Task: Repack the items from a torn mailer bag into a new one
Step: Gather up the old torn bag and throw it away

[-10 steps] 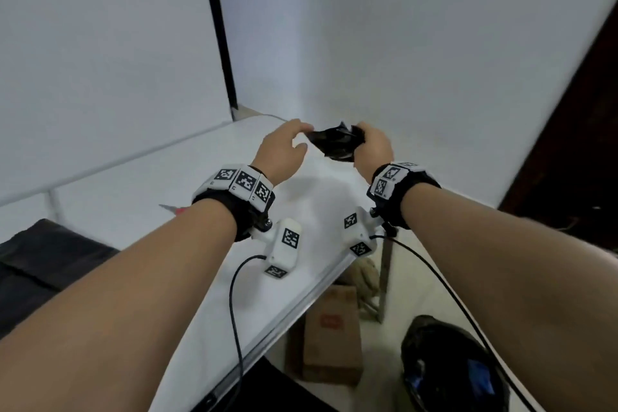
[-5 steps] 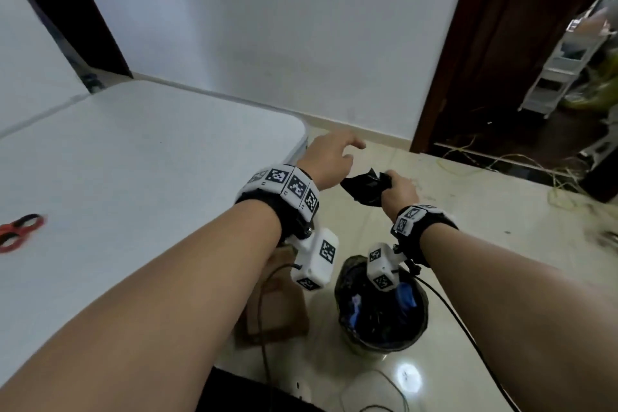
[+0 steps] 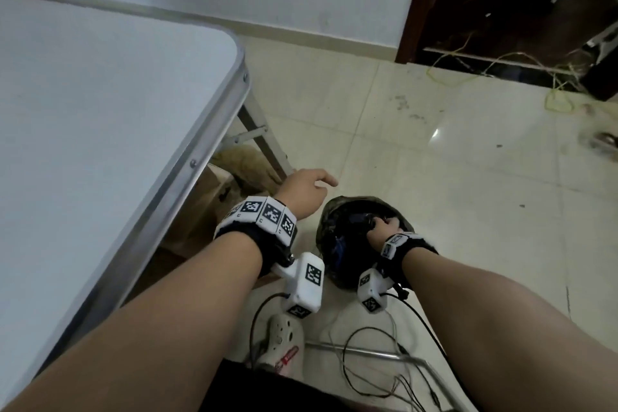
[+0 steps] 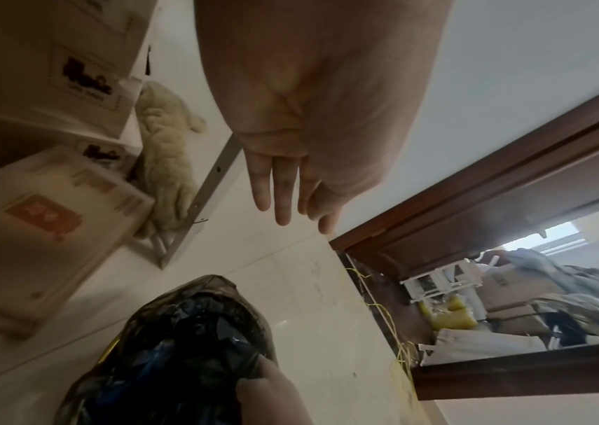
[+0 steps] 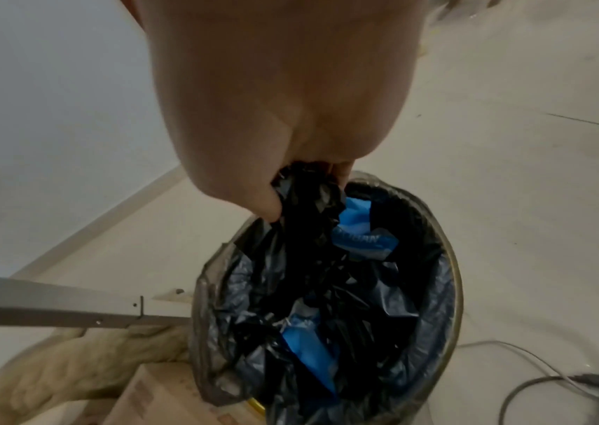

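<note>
Right hand [image 3: 384, 227] above a lined bin [image 3: 354, 202] on the floor, fingers [image 5: 265, 198] pinching crumpled black plastic [image 5: 308, 207], left hand [image 3: 302, 192] beside the desk [image 3: 100, 110], fingers [image 4: 283, 195] straight and together, holding nothing.

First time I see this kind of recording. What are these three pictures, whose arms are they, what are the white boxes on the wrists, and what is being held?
There is no machine here: a person works with bare hands. The wide picture comes from a camera on the person's head, looking down at both arms. The white boxes under the patterned wristbands are small cameras, one per wrist; they take the other two pictures, each looking along its own hand. The right hand grips crumpled black plastic over the mouth of a bin lined with a dark bag, with blue wrappers inside. The left hand holds nothing; its fingers are straight, beside the bin. At the left stands a white table, with cardboard boxes on the floor under it.
</note>
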